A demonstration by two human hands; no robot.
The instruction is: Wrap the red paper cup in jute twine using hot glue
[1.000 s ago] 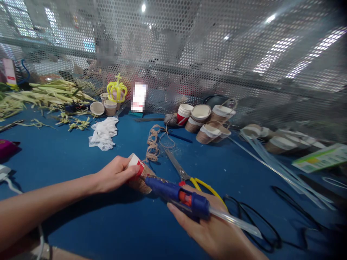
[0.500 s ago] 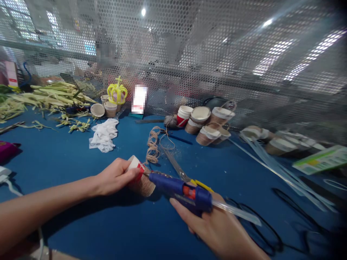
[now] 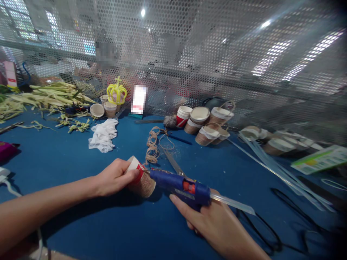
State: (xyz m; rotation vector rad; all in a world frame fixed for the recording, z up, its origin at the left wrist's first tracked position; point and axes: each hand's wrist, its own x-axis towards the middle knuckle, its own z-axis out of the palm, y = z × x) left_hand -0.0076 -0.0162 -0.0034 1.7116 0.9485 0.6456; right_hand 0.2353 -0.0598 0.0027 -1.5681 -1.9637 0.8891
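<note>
My left hand is closed round a paper cup that lies tilted, its white rim up and to the left. Brown twine is wound about the cup's lower part, and a red printed band shows above it. In my right hand is a blue hot glue gun, with a clear glue stick out of its back. The gun's nozzle touches or nearly touches the cup at the edge of the twine. A loose twine coil lies on the table just behind the cup.
Scissors lie partly under the glue gun. Twine-wrapped cups stand behind, near a perforated metal screen. Clear glue sticks and a black cable are at right. White crumpled cloth and dried leaves lie left.
The back end of the glue gun has swung slightly up and left with my right hand, covering more of the scissors' handle. My left hand and the cup stay nearly still.
</note>
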